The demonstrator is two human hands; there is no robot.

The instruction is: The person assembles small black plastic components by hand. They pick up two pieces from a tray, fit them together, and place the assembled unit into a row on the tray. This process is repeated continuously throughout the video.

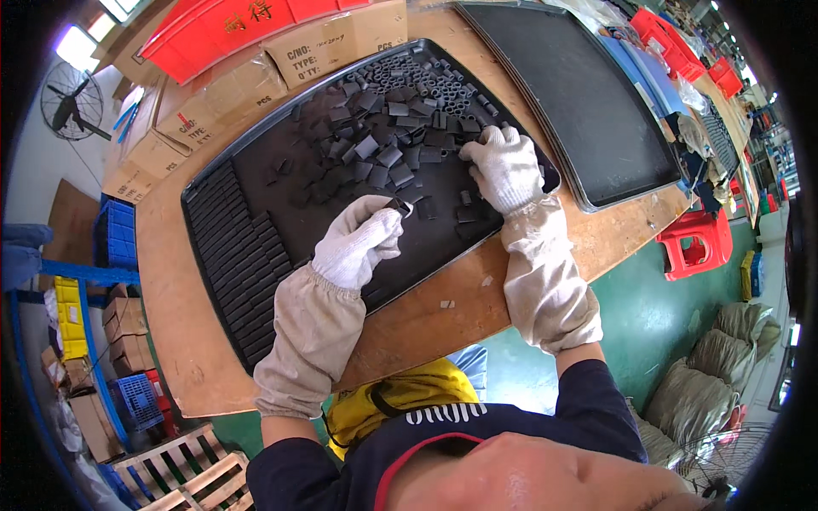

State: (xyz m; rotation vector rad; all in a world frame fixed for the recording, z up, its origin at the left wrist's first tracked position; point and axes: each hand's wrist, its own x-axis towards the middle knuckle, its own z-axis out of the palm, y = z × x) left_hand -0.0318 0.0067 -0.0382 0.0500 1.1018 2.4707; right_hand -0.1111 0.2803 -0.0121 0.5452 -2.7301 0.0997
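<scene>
Head view: a wide black plastic tray (256, 183) lies slantwise on the round-edged wooden tabletop (443, 315). Left hand (358, 243), in a white knit glove, is closed in a pinch on one small dark grey curved block (400, 205) at the fingertips, held just above the tray's near edge. Right hand (507, 166), gloved likewise, lies palm down with fingers spread on the loose heap of dark grey blocks (383, 136) near the tray's right corner; whether it grips any I cannot tell. Finished rows of stacked blocks (239, 255) fill the tray's left end, leftward of the left hand, the nearer one; rows run along the tray's short side. A second, empty black tray (579, 102) sits toward the tabletop's far right edge.
</scene>
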